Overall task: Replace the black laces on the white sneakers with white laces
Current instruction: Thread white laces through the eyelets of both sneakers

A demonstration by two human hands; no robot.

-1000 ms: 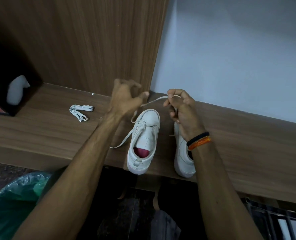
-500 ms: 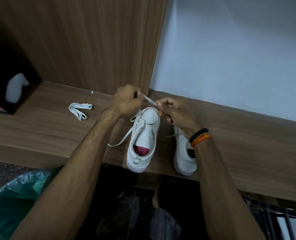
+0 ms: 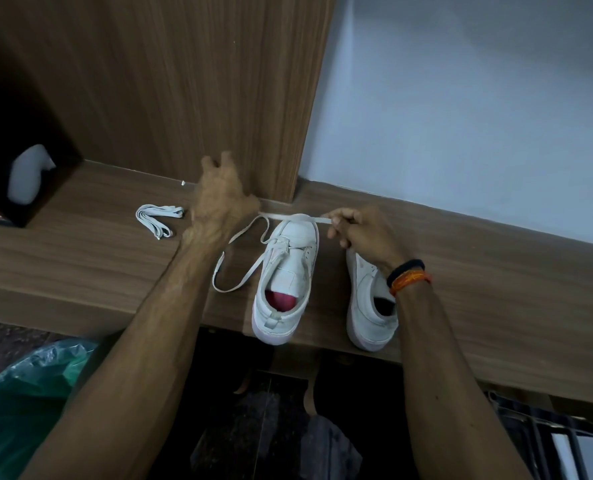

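White lace [image 3: 289, 216] stretches taut across the toe of the left sneaker [image 3: 284, 282] on the wooden shelf [image 3: 495, 271], pinched by the left hand [image 3: 222, 199] and right hand [image 3: 360, 230] at either side.

The right hand [image 3: 360, 233] and its wrist cover the toe and laces area of the right sneaker [image 3: 369, 306], so whether it holds any lace cannot be told. Left of that sneaker, the left hand [image 3: 218, 199] hides its own fingertips behind its back, its grip on the white lace [image 3: 288, 217] unseen. Far left of the sneaker, the green bag [image 3: 21, 407] is cut off by the frame's edge.
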